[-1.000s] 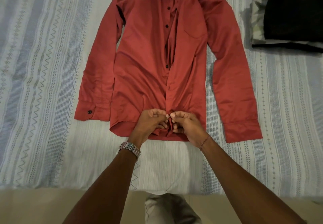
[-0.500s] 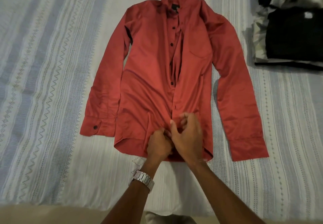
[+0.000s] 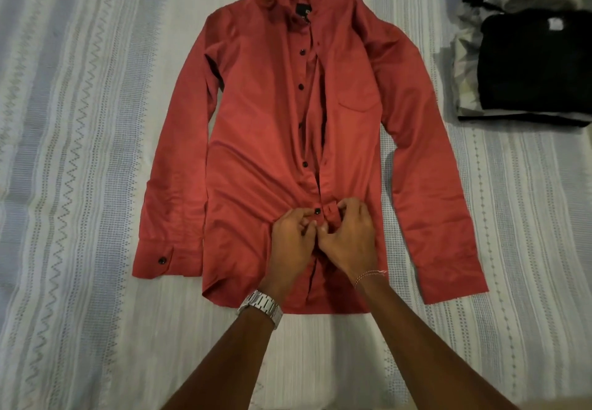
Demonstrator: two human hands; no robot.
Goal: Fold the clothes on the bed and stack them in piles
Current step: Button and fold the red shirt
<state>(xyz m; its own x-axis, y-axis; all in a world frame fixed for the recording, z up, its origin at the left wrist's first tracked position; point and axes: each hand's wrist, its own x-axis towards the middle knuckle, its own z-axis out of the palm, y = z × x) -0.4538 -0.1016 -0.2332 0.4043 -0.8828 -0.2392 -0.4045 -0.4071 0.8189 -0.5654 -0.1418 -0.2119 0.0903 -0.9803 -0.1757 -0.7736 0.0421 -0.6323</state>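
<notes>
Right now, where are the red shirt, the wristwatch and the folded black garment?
red shirt (image 3: 262, 140): head view, on its front panel.
wristwatch (image 3: 261, 305): head view, on the metal band.
folded black garment (image 3: 535, 63): head view, on its top face.

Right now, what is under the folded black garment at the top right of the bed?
Under the black garment lies a pale grey-white folded piece, its edge showing at the left and front. How many layers lie below is hidden. Both rest on the striped bedspread.
</notes>
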